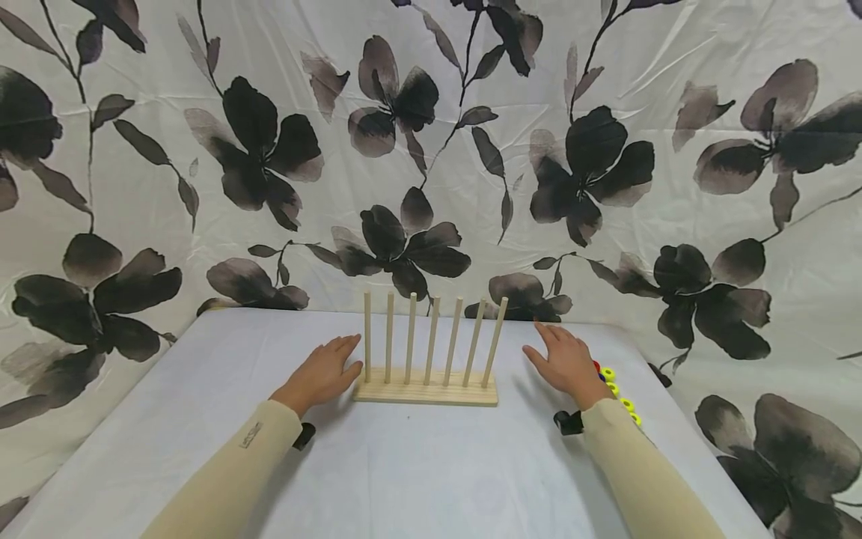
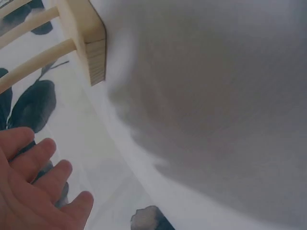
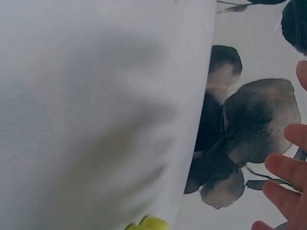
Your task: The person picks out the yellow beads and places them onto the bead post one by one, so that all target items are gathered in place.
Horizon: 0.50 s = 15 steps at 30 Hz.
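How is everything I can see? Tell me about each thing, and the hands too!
Left hand: open, holding nothing, near the rack's left end
Right hand: open, holding nothing, raised above the table
Wooden rack: standing upright on its base
Seven pegs: bare, nothing on them
Yellow beads: lying on the table, partly hidden in the head view
White tablecloth: spread out
Flowery cloth: hanging, a bit wrinkled

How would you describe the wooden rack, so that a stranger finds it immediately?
Look at the white table before the floral backdrop. Between the left hand and the right hand stands the wooden rack. Unlike the small yellow pieces further right, it carries seven tall pegs.
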### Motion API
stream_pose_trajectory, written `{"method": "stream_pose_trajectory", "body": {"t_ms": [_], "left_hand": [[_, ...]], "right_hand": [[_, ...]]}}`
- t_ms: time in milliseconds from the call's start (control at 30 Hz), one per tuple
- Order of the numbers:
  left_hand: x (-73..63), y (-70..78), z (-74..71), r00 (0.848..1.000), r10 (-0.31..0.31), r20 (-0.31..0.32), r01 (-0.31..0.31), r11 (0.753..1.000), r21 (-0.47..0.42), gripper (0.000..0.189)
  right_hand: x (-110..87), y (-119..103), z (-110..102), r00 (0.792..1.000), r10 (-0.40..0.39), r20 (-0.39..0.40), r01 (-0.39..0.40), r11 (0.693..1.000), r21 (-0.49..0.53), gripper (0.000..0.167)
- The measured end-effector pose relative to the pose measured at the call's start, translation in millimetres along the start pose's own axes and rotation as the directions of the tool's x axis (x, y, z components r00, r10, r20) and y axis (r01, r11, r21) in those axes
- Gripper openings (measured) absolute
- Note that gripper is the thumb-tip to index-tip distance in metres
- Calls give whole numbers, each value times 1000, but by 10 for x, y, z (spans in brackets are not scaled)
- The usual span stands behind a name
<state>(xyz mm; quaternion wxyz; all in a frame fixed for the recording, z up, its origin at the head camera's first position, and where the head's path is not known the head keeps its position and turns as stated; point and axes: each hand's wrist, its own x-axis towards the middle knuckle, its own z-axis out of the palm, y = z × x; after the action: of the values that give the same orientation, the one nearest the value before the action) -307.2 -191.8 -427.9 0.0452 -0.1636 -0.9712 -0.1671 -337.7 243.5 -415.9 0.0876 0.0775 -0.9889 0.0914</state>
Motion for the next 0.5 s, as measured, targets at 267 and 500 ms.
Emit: {"method": "stream_pose_trajectory", "body": {"t_ms": [267,500], "left_hand": [[-57,-13,91,999,15,50,-12,999,-42,59],[-66,-45,148,995,12,100,-3,997,-82,63]], "right_hand": [[-77,50,34,999,38,29,-39,999,29,68],[-117,132,47,998,54,28,-55,998,41,65]]}}
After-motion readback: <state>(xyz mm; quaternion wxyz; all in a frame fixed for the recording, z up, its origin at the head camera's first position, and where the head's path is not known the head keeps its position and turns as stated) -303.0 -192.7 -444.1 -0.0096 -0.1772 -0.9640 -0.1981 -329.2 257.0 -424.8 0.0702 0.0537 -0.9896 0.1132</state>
